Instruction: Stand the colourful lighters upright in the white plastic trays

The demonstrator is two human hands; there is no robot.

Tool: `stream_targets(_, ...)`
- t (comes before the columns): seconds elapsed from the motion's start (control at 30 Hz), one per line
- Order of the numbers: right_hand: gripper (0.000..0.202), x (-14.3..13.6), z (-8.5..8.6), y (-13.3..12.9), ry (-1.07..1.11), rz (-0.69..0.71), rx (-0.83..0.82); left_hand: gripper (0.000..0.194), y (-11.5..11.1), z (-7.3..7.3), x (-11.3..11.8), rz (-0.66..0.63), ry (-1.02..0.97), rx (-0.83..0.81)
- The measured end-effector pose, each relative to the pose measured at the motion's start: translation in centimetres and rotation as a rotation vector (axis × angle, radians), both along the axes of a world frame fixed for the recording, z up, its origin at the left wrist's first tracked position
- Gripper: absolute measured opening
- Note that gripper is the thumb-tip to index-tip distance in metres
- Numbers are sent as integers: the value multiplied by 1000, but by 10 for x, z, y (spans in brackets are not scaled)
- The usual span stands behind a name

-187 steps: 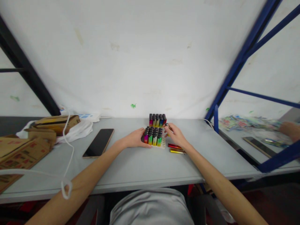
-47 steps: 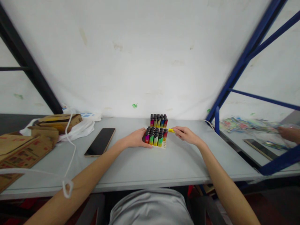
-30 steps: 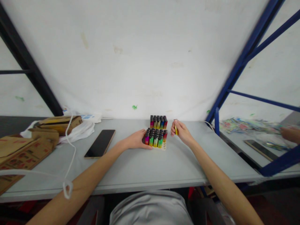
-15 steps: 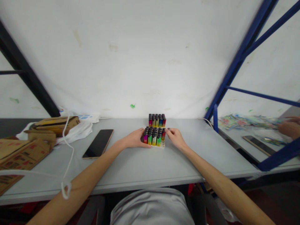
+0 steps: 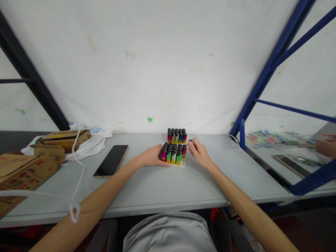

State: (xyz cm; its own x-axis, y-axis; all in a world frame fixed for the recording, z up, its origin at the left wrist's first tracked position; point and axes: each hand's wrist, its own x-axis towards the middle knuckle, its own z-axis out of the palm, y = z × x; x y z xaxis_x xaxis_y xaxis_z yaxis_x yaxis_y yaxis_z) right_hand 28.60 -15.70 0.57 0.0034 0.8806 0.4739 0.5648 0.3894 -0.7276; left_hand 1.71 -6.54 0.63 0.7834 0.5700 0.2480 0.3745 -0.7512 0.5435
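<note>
Two blocks of upright lighters with black tops stand one behind the other in the middle of the table. My left hand [image 5: 151,156] is closed round the left side of the front block of lighters [image 5: 173,154], thumb along its near edge. These stand in a pale tray [image 5: 183,163], with a bare spot at its near right corner. Just right of the blocks, my right hand [image 5: 200,152] pinches a small dark-ended lighter [image 5: 191,141], mostly hidden by the fingers. Behind is the second block of lighters [image 5: 177,135], touched by neither hand.
A phone [image 5: 111,160] lies left of my left hand. Cardboard boxes [image 5: 31,171], white plastic [image 5: 88,148] and a hanging white cable [image 5: 82,175] are further left. A blue metal frame [image 5: 258,91] borders the right; beyond it are another person's hand [image 5: 325,145] and a phone [image 5: 291,166].
My right hand has moved slightly right and up, away from the front block's right edge. My left hand keeps its hold. The view has shifted a little.
</note>
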Motion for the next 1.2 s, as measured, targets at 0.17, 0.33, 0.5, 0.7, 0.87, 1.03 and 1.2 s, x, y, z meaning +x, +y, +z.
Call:
stream_targets(0.17, 40, 3, 11, -8, -123, 9, 157, 74, 3, -4, -1, 4, -14, -7)
stream_targets(0.33, 43, 4, 12, -9, -272, 69, 90, 76, 5, -5, -2, -13, -19, -3)
stream_targets(0.5, 39, 4, 6, -6, -273, 128, 26, 75, 2, -2, -1, -4, 10, 7)
stream_targets(0.7, 34, 7, 3, -2, -301, 185, -12, 77, 2, -4, -1, 4, -12, -1)
stream_targets(0.87, 34, 10, 2, 0, -280, 201, -48, 78, 1, -1, -1, 7, 18, 19)
stream_targets(1.03, 40, 13, 0, 3, -376, 127, -73, 77, -1, 0, 0, 5, 38, 29)
stream_targets(1.2, 46, 19, 1, 3, -424, 175, -110, 77, 2, -3, -1, 11, 54, 46)
